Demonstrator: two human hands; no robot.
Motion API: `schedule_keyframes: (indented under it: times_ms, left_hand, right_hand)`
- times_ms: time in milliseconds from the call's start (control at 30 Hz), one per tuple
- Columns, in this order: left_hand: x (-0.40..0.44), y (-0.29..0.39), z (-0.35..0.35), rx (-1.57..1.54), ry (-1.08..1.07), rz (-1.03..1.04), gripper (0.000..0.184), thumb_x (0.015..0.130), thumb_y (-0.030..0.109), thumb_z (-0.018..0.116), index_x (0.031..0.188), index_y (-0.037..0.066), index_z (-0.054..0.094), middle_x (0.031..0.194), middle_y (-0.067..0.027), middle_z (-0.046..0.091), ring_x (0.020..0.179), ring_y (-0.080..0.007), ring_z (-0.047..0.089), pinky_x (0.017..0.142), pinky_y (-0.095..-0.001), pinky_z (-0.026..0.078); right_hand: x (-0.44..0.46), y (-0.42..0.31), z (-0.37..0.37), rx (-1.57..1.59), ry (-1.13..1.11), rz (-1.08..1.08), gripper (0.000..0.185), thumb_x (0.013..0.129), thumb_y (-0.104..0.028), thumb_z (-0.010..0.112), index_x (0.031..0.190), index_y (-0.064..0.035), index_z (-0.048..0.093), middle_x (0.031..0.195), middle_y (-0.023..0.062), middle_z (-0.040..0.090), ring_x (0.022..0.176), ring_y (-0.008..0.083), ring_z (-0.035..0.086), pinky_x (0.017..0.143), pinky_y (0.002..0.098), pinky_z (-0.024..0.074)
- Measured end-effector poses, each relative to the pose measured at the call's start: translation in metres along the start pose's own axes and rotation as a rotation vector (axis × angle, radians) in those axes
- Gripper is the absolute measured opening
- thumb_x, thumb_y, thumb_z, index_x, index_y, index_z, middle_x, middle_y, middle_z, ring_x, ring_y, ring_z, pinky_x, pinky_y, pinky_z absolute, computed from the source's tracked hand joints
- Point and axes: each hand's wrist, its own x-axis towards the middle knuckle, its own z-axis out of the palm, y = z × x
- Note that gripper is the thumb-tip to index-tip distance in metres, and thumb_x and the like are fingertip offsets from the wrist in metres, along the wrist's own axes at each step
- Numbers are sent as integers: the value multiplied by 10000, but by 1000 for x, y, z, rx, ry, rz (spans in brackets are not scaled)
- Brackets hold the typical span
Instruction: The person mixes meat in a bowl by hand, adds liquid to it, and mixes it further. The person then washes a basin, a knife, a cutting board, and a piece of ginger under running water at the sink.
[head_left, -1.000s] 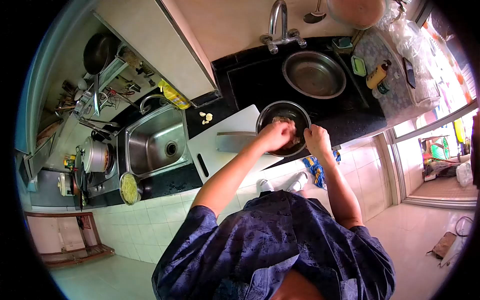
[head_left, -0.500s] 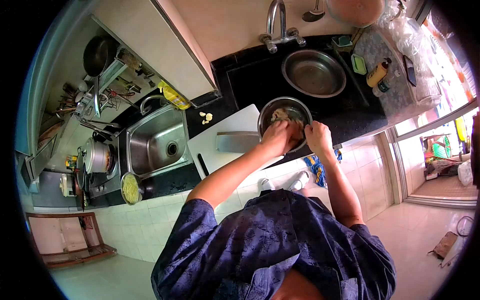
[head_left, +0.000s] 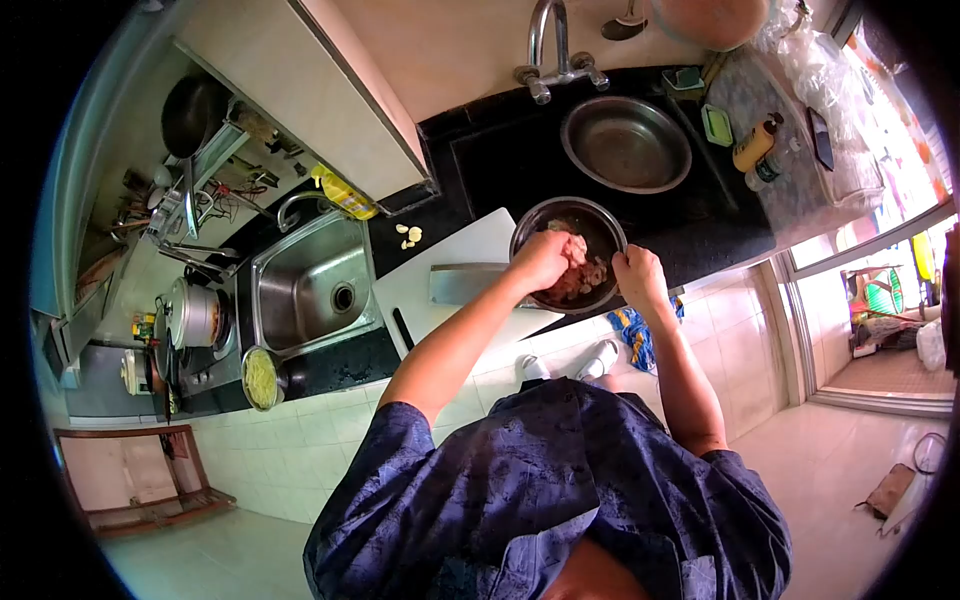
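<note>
A round steel bowl (head_left: 604,222) sits at the right end of the white cutting board (head_left: 475,240), holding pinkish raw meat pieces (head_left: 582,280). My left hand (head_left: 541,262) reaches over its left rim, fingers closed around some of the meat. On the opposite side, my right hand (head_left: 639,274) grips the bowl's right rim. A broad cleaver blade (head_left: 462,284) lies flat on the board beside the bowl, partly hidden by my left forearm. Several peeled garlic cloves (head_left: 408,236) rest on the black counter behind the board.
Behind the bowl, a wide metal basin (head_left: 628,148) stands below the wall tap (head_left: 560,70). Left of the board is a steel sink (head_left: 300,280), with a yellow packet (head_left: 343,192) behind it. A bowl of pale green shreds (head_left: 262,380) stands at the counter's front edge. Bottles (head_left: 757,143) stand right.
My left hand has risen and shifted left inside the bowl, bringing meat up in its fingers and exposing more pieces below. My right hand stays on the rim.
</note>
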Motion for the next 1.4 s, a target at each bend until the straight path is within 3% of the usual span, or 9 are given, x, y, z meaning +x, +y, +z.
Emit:
schedule_keyframes:
  times_ms: [100, 200, 433, 533, 767, 933, 1067, 1233, 1400]
  left_hand:
    - [-2, 13, -9, -428, -125, -21, 285, 793, -145, 475, 1045, -44, 562, 957, -61, 603, 786, -130, 576, 715, -264, 464]
    - [-44, 73, -6, 637, 31, 251, 370, 861, 36, 566, 1230, 19, 533, 1161, -158, 540, 1051, -317, 585, 906, -393, 492]
    - [-10, 68, -42, 595, -159, -27, 343, 828, 2, 531, 1159, 67, 591, 1142, -166, 589, 1135, -347, 558, 875, -451, 505]
    - [-38, 74, -33, 895, 184, 345, 322, 832, -3, 510, 1140, 61, 580, 1221, -194, 565, 1110, -367, 574, 883, -446, 508]
    - [-14, 58, -41, 679, -127, -141, 209, 834, 4, 522, 1042, 3, 536, 1232, -193, 550, 1121, -383, 569, 864, -473, 510]
    - [-52, 71, -25, 844, 24, 453, 386, 850, 93, 568, 1235, 112, 580, 1163, -205, 626, 1075, -356, 618, 874, -422, 523]
    - [-15, 62, -51, 676, -279, -72, 398, 847, 196, 617, 1228, 84, 595, 1350, -193, 499, 1128, -417, 562, 879, -449, 515]
    - [-48, 55, -36, 919, 119, 385, 223, 838, 127, 626, 1031, 19, 595, 1005, -193, 644, 896, -378, 638, 805, -455, 533]
    - [-25, 59, -47, 721, 106, -47, 224, 874, 101, 576, 1061, -18, 543, 1015, -200, 632, 949, -361, 637, 861, -453, 515]
  right_hand:
    - [4, 1, 0, 60, -43, 38, 325, 887, -231, 520, 778, 59, 620, 804, 303, 625, 819, 470, 631, 728, 536, 507]
    - [3, -11, -6, 74, -45, 3, 324, 888, -230, 524, 784, 61, 620, 801, 305, 624, 824, 471, 630, 735, 533, 507]
    - [8, -12, -5, 21, -25, -13, 319, 888, -225, 533, 784, 66, 611, 790, 307, 623, 811, 475, 629, 729, 527, 511]
    - [2, -14, -13, 41, 2, -61, 322, 890, -226, 535, 773, 67, 601, 782, 310, 615, 803, 479, 626, 713, 527, 510]
    - [3, -4, -2, 49, -43, -14, 345, 901, -245, 538, 746, 58, 595, 750, 297, 608, 764, 467, 624, 675, 500, 507]
    - [2, -23, -12, -44, -40, -51, 344, 900, -249, 530, 766, 58, 610, 781, 306, 620, 800, 480, 625, 728, 530, 508]
    - [4, -14, -6, 17, -64, -13, 343, 900, -248, 527, 764, 57, 608, 783, 301, 623, 797, 478, 625, 729, 531, 507]
    - [1, -23, -13, 22, -32, -45, 337, 893, -250, 538, 768, 58, 599, 782, 299, 621, 792, 475, 627, 720, 528, 508]
    - [1, -22, -7, 28, -26, -16, 344, 891, -251, 544, 760, 63, 599, 786, 304, 619, 798, 474, 630, 721, 531, 506]
